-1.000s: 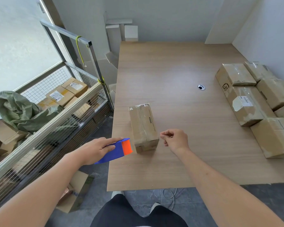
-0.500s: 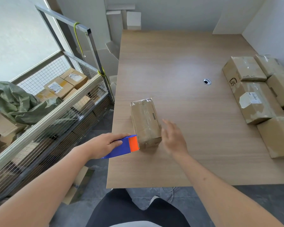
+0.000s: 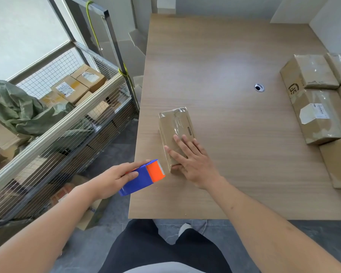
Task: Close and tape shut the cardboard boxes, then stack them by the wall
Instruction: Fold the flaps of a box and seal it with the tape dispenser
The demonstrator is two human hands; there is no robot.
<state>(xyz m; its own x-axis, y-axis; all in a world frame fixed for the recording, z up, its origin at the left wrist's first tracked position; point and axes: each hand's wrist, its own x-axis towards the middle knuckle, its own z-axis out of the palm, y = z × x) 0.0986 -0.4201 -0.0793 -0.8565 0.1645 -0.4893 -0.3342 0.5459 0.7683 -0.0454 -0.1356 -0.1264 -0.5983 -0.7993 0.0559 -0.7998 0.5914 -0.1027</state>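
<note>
A small closed cardboard box [image 3: 174, 125] with clear tape along its top lies near the left edge of the wooden table [image 3: 224, 56]. My right hand [image 3: 191, 160] lies flat on the near end of the box, fingers straight and spread, thumb against its near face. My left hand [image 3: 116, 178] grips a blue and orange tape dispenser [image 3: 144, 177] just left of the box's near corner, its toothed orange end facing the box. Several taped boxes [image 3: 319, 119] sit in a group by the wall on the right.
A wire mesh cart [image 3: 71, 123] to the left of the table holds more boxes and a green sack [image 3: 14, 109]. A cable hole [image 3: 259, 87] sits in the tabletop. Loose cardboard lies on the floor under the cart's near end.
My right hand went from a loose fist beside the box to lying flat on its near end. The left hand brought the dispenser closer to the box corner. The view shifted nearer.
</note>
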